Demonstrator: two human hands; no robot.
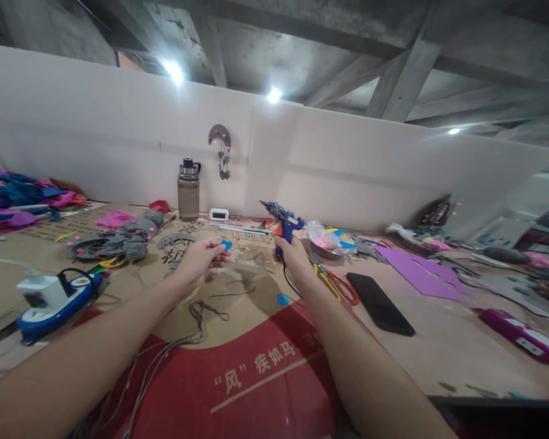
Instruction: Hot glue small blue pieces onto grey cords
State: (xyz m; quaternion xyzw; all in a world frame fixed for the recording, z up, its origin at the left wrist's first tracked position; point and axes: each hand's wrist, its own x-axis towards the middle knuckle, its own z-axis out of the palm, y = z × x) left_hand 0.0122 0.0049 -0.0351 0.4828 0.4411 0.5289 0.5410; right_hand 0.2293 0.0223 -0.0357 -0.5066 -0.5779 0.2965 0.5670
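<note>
Between the fingertips of my left hand (202,258) is a small blue heart (226,246), pinched above the cardboard. My right hand (297,253) is wrapped round the handle of a blue glue gun (284,221), its nozzle pointing up and to the left. The heart and the nozzle are apart. Beneath my hands, grey cord (200,314) trails over the red and brown cardboard (238,378). A second blue piece (282,299) lies near my right forearm. Left of my left hand rests a curved grey piece (177,239).
At the back stand a bottle (188,190) and a small white clock (219,214). To the right lie scissors (345,288), a black phone (379,303), purple sheets (418,273) and a bowl of scraps (326,249). A blue power strip (59,308) sits at left.
</note>
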